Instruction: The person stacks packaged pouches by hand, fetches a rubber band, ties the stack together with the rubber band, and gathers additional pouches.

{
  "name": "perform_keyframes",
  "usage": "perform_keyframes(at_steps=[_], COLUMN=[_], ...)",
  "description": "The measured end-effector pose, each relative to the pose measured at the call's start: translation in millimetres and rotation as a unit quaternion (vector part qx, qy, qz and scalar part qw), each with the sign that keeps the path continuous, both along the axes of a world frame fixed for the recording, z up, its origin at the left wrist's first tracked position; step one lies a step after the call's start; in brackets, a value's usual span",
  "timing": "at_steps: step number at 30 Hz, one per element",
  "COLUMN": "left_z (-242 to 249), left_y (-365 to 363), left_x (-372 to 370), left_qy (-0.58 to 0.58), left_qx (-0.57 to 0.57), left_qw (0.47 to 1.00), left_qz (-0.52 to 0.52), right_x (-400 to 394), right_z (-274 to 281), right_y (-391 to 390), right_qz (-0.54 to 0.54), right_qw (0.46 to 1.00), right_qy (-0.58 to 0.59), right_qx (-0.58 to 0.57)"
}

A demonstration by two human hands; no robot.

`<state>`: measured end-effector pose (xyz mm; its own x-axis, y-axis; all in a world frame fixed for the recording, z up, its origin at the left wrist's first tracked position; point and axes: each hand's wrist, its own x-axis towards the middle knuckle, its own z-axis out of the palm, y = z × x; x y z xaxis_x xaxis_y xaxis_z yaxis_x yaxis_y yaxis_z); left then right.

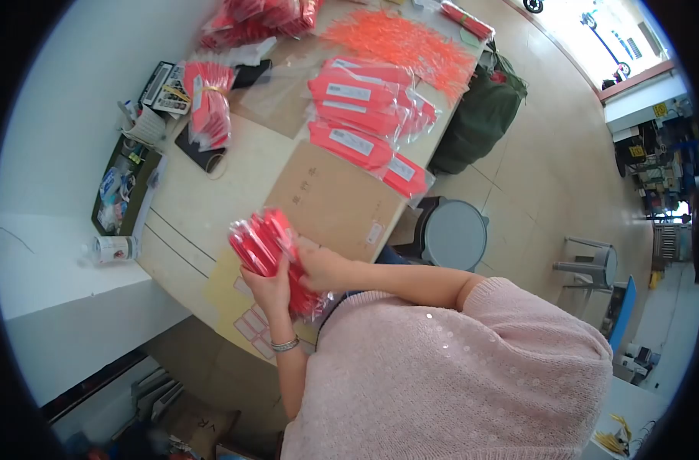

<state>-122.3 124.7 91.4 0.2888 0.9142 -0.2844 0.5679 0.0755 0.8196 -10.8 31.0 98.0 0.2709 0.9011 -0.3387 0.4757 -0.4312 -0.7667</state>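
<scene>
Two hands share one stack of red packets [266,247], fanned and glossy, held above the near edge of the table [211,207]. Left hand [266,290], wrist ringed by a thin bracelet [285,345], cups the stack from beneath with fingers closed around its lower end; right hand [319,268] presses against the side of the stack, fingers curled on it, thumb hidden. Done, by the look of it: several flat red packets in clear sleeves with white labels [368,115], overlapped in a loose heap mid-table, and one bundle of red packets tied with a band [208,103] standing near the wall side. Left, as far as can be judged: the stack in hand, not yet banded or sleeved, plus a far pile of red packets [257,19] and a spread of thin orange strips [399,42], spiky and loose. Other items: brown paper envelope [334,203], matte and flat, bearing dark characters; sheet of red-bordered white stickers [249,322] on yellow backing at the table edge; dark green tray of small oddments [123,188]; round grey stool [453,234]; dark green bag [483,115] on the floor.
</scene>
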Motion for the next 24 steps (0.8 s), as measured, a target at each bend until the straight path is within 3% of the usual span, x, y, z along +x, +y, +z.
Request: perform_keyframes(at_steps=[3, 4, 7, 8, 9, 10, 11, 13, 15, 18, 21, 24], left_z=[7, 5, 9, 22, 21, 18, 15, 17, 22, 18, 17, 20], left_y=[-10, -11, -14, -17, -18, -18, -18, -19, -19, -18, -18, -19], left_x=[6, 4, 7, 10, 12, 12, 10, 9, 11, 9, 8, 9], left_qy=[0.05, 0.061, 0.14, 0.165, 0.174, 0.184, 0.195, 0.197, 0.187, 0.171, 0.169, 0.166], left_qx=[0.054, 0.083, 0.089, 0.067, 0.079, 0.09, 0.103, 0.107, 0.089, 0.09, 0.099, 0.09], left_qw=[0.997, 0.993, 0.985, 0.983, 0.981, 0.978, 0.975, 0.974, 0.978, 0.981, 0.98, 0.982], left_qz=[-0.033, -0.055, -0.044, -0.039, -0.035, -0.03, -0.029, -0.025, -0.023, -0.022, -0.021, -0.015], right_x=[-26, -6, 59, 83, 107, 135, 145, 162, 176, 191, 165, 80], right_z=[-37, -8, -37, -14, -10, -26, -41, -62, -65, -31, 11, 33], right_y=[-6, -3, 6, 1, 9, 4, 3, 7, 12, 13, 13, -5], right_qz=[0.024, 0.12, 0.24, 0.114, 0.072, -0.056, -0.113, -0.139, -0.072, 0.079, 0.015, 0.032], right_qw=[0.981, 0.99, 0.969, 0.99, 0.976, 0.941, 0.876, 0.784, 0.778, 0.853, 0.866, 0.94], right_qy=[-0.161, -0.07, 0.058, 0.082, -0.192, -0.332, -0.469, -0.605, -0.619, -0.508, -0.498, -0.337], right_qx=[0.102, 0.033, 0.001, 0.028, -0.08, 0.016, 0.009, -0.022, -0.075, -0.091, -0.044, 0.037])
